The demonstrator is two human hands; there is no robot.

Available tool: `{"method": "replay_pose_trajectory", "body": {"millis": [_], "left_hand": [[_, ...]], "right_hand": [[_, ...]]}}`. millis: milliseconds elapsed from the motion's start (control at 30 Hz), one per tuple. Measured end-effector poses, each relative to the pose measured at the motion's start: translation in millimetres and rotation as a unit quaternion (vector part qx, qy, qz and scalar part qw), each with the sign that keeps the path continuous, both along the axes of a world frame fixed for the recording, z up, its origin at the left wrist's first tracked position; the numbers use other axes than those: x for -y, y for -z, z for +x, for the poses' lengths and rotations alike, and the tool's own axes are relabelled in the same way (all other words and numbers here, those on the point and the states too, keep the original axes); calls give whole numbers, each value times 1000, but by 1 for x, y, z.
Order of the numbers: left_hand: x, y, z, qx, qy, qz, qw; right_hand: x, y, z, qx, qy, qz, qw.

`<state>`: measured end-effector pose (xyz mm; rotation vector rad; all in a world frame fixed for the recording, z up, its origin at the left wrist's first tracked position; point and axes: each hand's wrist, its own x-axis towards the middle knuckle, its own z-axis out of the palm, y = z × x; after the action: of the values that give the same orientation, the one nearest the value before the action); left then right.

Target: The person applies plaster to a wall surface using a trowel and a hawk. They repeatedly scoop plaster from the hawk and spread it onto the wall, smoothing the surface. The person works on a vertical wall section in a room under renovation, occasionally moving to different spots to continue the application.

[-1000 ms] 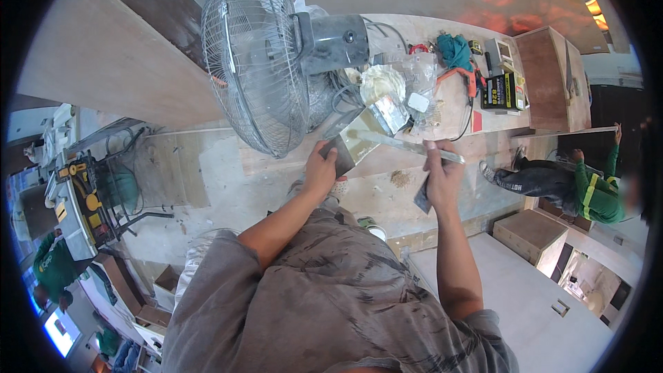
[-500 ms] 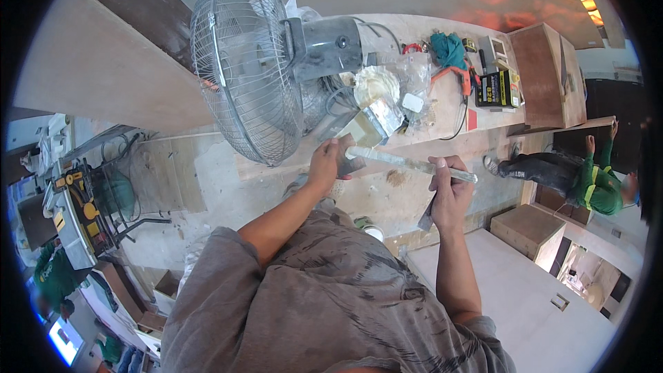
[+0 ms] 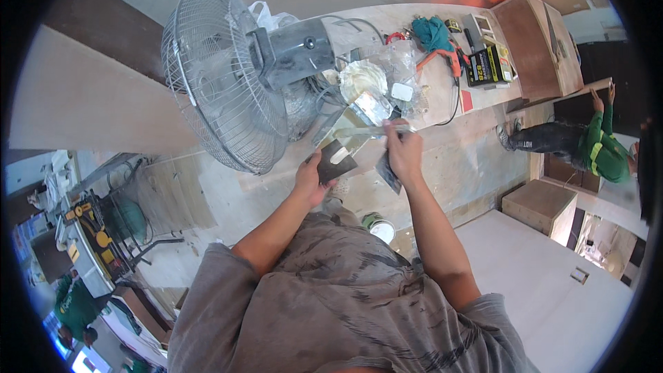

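Note:
A dark square plate (image 3: 327,171) is gripped in my left hand (image 3: 309,181), with a dollop of cream paste (image 3: 340,156) on its face. My right hand (image 3: 405,153) holds a pale flat stick (image 3: 369,130) pointing leftward above the plate, plus a dark scraper (image 3: 388,173) hanging downward. Just beyond both hands are an open container with yellowish contents (image 3: 348,122), a crumpled silver packet (image 3: 373,107) and a cream-smeared sheet (image 3: 362,81).
A large wire-cage fan (image 3: 221,76) stands left on the cluttered worktop (image 3: 473,97), beside an orange tool (image 3: 450,59) and a boxy tin (image 3: 487,65). A white bucket (image 3: 380,229) sits below. One worker in green (image 3: 604,155) is at right, another (image 3: 76,307) lower left.
Cream paste now shows on the plate. My right hand has moved left and up with the stick. The fan appears further left and lower as the view shifts.

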<state>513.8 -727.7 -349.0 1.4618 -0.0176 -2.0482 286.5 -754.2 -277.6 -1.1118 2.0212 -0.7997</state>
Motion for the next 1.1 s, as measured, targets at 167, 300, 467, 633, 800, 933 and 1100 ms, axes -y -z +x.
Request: {"method": "replay_pose_trajectory", "body": {"millis": [167,300,467,633,800,933,1100], "left_hand": [[2,-8,7,-41,-30,74,996],[3,-24,12,-104,27,46,993],[10,-88,0,-22,139,18,990],[16,-152,-21,0,294,-150,944],[13,-183,-49,43,366,-269,890],[-9,-194,-74,-36,380,-327,864],[-56,-235,-115,-153,398,-275,862]], "right_hand": [[-18,25,-14,-23,-63,140,988],[-77,38,-50,269,16,246,931],[-118,10,-40,561,116,123,810],[-121,-35,-13,608,158,-4,778],[-155,-94,-8,543,177,-97,815],[-203,-136,4,328,143,-209,910],[-271,-153,19,75,134,-333,930]]}}
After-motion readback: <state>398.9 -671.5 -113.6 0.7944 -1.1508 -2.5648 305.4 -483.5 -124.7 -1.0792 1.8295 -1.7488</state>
